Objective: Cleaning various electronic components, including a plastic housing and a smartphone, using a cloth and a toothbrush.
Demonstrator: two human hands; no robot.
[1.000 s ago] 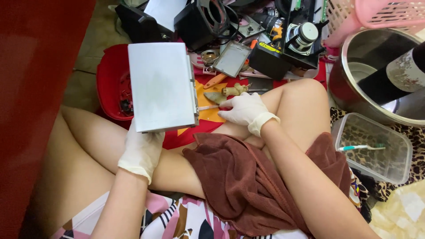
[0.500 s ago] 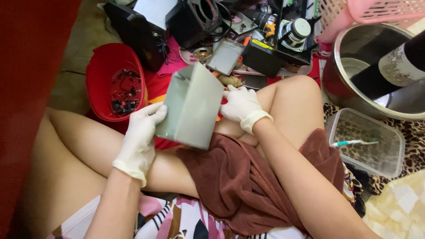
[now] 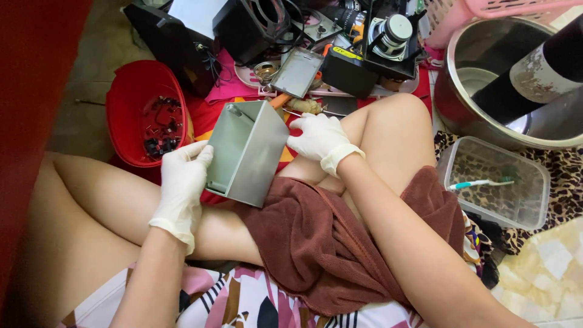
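While sitting cross-legged on the floor, holds a grey metal casing over the lap, at the centre of the view, between two gloved hands. At 9 o'clock of the casing, the left hand, fingers curled around the open edge and clamping it, probably to keep the box from turning. At 3 o'clock, the right hand, fingers spread and pressing flat against the top corner, not closed around it, so steadying more than gripping. Tilted with the open side toward the upper left, maybe to look inside the hollow. Below the casing, at 5 o'clock, a brown towel spread over the thigh, likely as protection from the sharp metal edges. At 10 o'clock, a red plastic tub with small dark parts collected inside, near enough to drop pieces in. At 12 o'clock, a heap of black electronic parts and a round speaker, just behind the knees. At 3 o'clock, well apart, a clear plastic container with a toothbrush resting on it, and at 2 o'clock a big steel pot.
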